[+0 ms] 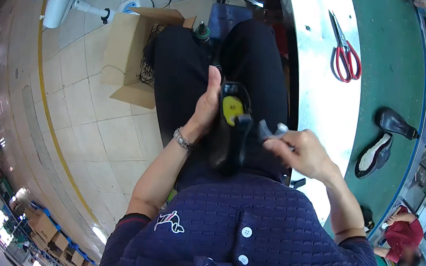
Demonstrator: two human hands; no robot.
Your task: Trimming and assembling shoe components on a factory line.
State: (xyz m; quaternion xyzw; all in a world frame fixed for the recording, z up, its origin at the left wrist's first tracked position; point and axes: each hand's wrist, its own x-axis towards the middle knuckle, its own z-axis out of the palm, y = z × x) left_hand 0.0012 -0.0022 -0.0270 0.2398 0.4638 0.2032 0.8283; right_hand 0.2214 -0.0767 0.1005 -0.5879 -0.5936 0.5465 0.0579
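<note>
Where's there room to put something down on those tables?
The white table is bare between the scissors and the right hand. The green table has room above the black shoes in the picture. The lap is crowded: left hand, another shoe, grey tool.

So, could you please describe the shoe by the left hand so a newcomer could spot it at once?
Start at the dark trousers, mid-picture. Over them, beside the left hand, is a black shoe. The yellow patch inside its opening sets it apart from the two dark shoes on the green surface.
</note>
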